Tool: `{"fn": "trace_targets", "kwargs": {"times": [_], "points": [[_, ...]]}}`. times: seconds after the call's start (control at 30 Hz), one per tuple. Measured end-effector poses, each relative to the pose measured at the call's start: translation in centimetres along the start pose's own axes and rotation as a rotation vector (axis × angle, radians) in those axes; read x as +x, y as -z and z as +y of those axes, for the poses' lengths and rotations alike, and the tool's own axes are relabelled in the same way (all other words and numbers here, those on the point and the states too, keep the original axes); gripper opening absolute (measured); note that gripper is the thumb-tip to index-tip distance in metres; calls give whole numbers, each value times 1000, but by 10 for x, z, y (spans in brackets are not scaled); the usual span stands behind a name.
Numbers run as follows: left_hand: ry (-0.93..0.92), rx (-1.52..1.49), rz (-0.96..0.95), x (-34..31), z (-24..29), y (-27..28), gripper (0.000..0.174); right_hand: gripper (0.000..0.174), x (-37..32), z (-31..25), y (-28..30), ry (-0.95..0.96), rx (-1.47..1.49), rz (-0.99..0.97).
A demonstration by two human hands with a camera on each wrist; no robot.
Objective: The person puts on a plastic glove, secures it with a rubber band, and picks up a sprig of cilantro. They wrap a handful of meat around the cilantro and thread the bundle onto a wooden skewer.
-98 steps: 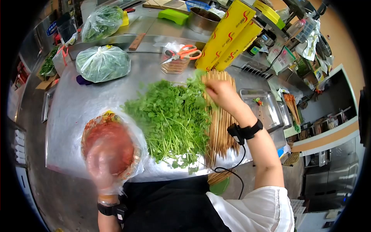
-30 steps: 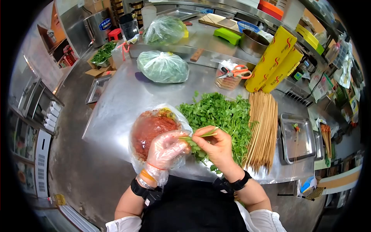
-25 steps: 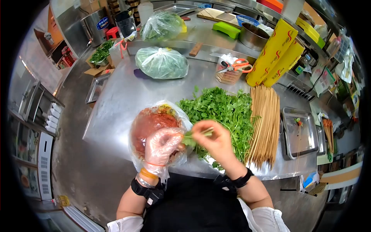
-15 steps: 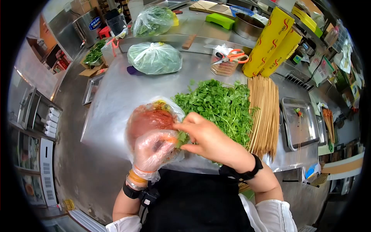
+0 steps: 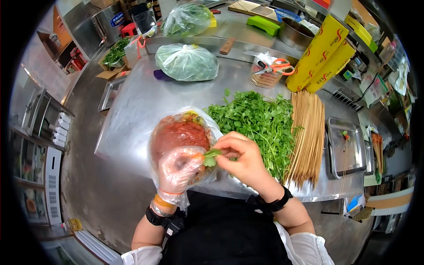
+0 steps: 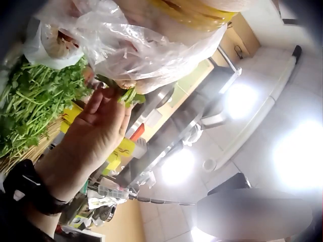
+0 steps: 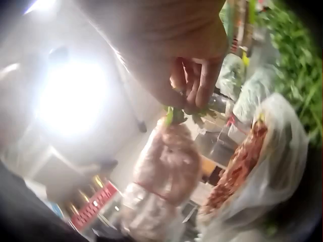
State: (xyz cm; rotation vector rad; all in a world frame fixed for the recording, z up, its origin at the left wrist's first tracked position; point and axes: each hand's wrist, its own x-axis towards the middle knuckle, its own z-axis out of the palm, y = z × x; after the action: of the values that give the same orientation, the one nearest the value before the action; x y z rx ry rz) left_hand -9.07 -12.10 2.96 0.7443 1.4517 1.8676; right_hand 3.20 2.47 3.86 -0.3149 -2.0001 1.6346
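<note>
My left hand (image 5: 177, 171), in a clear plastic glove with a band at the wrist, pinches a small folded bundle of coriander (image 5: 211, 157) between thumb and forefinger. From the other side, my bare right hand (image 5: 245, 160) has its thumb and fingertips at the leafy end, pinching it. Green leaves (image 7: 175, 116) show below those fingers in the right wrist view. Beneath the gloved hand is a plastic-lined bowl of red marinated meat (image 5: 187, 131), partly covered by that hand. A loose pile of coriander (image 5: 254, 115) lies just beyond the right hand.
Bamboo skewers (image 5: 308, 134) lie right of the pile, beside a metal tray (image 5: 346, 150). Behind stand orange-handled scissors (image 5: 282, 67) on a plastic tub, yellow cling-film boxes (image 5: 318, 53) and a tied bag of greens (image 5: 187, 64). The steel table's (image 5: 128, 119) front edge is near my apron.
The left hand came up from the meat, and the right hand came from beside the skewers to meet it. The coriander stems between them are now folded into a short bundle.
</note>
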Motion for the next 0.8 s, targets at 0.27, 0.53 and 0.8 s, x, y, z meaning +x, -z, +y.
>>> {"fn": "trace_targets", "kwargs": {"times": [0.27,0.53,0.8], "points": [[-26,171,-171,-7,-23,8,10,17,-17,9,-4,-164,261,-50],[-18,329,13,-24,-9,76,15,14,-51,15,12,-362,262,-30],[-394,946,-219,19,6,63,18,13,-50,25,21,-305,410,109]]}}
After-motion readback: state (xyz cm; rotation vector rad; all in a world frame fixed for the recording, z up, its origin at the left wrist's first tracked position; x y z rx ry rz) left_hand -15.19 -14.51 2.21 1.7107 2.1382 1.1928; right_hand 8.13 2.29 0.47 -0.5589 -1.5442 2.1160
